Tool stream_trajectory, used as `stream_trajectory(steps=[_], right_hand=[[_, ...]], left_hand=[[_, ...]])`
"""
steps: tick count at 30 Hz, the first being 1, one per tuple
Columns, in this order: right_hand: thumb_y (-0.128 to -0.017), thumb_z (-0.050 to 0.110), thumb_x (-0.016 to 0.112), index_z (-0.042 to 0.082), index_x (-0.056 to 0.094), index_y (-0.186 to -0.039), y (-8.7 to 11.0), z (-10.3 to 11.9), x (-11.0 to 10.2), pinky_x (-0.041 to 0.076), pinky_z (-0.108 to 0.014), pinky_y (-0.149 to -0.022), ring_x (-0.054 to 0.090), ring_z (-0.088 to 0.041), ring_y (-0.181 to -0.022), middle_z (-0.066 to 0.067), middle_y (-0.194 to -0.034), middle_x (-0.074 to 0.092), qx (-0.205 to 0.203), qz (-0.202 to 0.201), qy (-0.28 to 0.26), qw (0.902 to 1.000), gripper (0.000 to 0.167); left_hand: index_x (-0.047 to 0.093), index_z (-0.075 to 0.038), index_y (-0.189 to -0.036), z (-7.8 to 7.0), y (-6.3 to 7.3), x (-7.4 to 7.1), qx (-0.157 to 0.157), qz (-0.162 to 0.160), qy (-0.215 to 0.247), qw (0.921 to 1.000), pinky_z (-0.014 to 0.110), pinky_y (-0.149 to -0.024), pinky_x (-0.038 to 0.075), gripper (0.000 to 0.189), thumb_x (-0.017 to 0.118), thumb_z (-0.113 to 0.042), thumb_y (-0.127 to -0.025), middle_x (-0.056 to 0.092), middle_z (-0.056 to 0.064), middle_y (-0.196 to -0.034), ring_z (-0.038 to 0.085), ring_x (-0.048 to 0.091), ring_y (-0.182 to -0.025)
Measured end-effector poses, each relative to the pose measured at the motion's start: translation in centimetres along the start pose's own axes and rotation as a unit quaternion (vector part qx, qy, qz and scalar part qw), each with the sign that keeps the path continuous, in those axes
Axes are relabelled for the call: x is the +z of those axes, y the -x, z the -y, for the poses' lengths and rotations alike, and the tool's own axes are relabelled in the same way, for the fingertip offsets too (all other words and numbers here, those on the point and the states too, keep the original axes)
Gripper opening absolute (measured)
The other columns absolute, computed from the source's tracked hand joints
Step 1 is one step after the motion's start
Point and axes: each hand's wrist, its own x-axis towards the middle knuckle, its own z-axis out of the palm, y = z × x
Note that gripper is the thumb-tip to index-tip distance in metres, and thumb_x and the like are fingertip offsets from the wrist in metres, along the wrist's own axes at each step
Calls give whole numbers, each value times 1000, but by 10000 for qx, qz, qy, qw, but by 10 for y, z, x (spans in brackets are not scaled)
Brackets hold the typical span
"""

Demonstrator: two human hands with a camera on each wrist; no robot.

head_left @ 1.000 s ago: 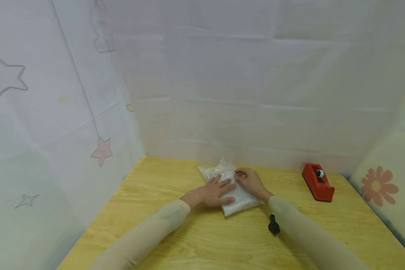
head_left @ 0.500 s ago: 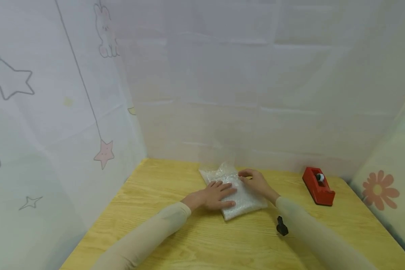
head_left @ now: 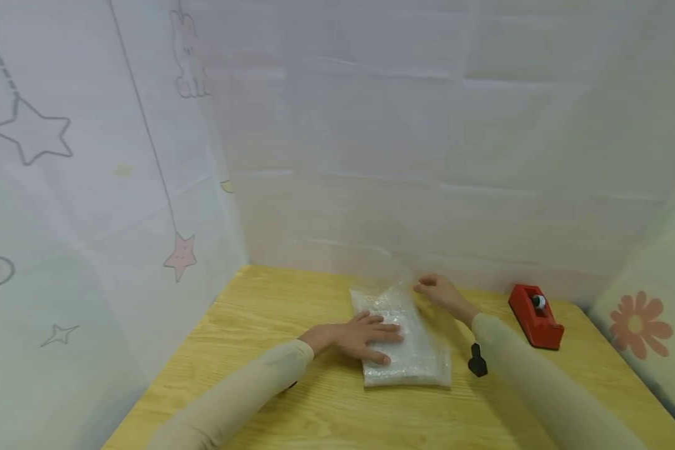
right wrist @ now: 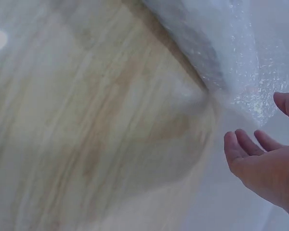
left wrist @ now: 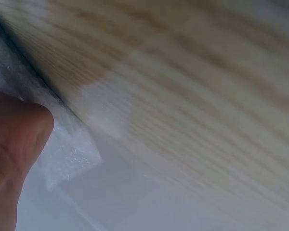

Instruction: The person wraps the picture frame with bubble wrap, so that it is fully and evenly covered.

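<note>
A flat bundle of clear bubble wrap (head_left: 407,365) lies on the wooden table, its loose far end (head_left: 379,295) reaching toward the back wall. My left hand (head_left: 362,337) rests on it with spread fingers. In the left wrist view only part of the left hand (left wrist: 12,139) shows, against the wrap (left wrist: 70,154). Off the wrap's right far edge is my right hand (head_left: 445,295). The right wrist view has this hand (right wrist: 265,159) with fingers loosely bent and nothing between them, beside the wrap (right wrist: 207,48). What the wrap encloses cannot be made out.
A red tape dispenser (head_left: 537,317) with a white roll stands at the table's right rear. Light patterned sheets form the back wall (head_left: 343,137) and both sides. A small black device (head_left: 477,361) sits beneath the right cuff. The wooden tabletop (head_left: 247,312) extends left.
The bubble wrap has turned, so its near edge lies nearly level across the view. My right hand has left the wrap and moved right. My left hand stays on top.
</note>
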Motion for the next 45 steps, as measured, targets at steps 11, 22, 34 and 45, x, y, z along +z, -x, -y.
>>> stream_trajectory(steps=[11, 22, 34, 45], right_hand=[[-107, 30, 56, -13, 38, -145, -26, 2, 7, 42, -59, -103, 47, -50, -127, -33, -143, 44, 755, 410, -470, 9952, 60], [-100, 28, 69, 0, 73, -113, -45, -4, -2, 54, -49, -86, 65, -30, -103, -15, -114, 70, -169, 361, 462, 9981, 32], [-103, 5, 59, -14, 65, -123, -59, 13, -3, 53, -54, -89, 70, -41, -97, -25, -111, 71, -1398, 1031, 413, 9839, 28], [-104, 0, 57, -16, 63, -123, -58, 13, -2, 57, -48, -83, 68, -45, -99, -31, -116, 67, -1001, 1122, 93, 9886, 26]], left_hand=[[31, -34, -162, 0, 7, -1, 267, 125, 526, 9982, 55, -119, -2, 67, 46, -62, -103, 15, -11, -168, 28, 6, -154], [27, -41, -162, -8, -3, 1, 351, 192, 490, 9980, 48, -120, -5, 66, 43, -65, -102, 11, -16, -168, 22, 3, -154], [27, -40, -162, -3, -2, 1, 320, 128, 333, 9988, 49, -120, -5, 65, 42, -64, -103, 10, -14, -169, 22, 2, -154], [28, -41, -161, -6, -5, 2, 276, 137, 384, 9988, 48, -120, -6, 65, 43, -64, -103, 9, -18, -168, 20, 2, -154]])
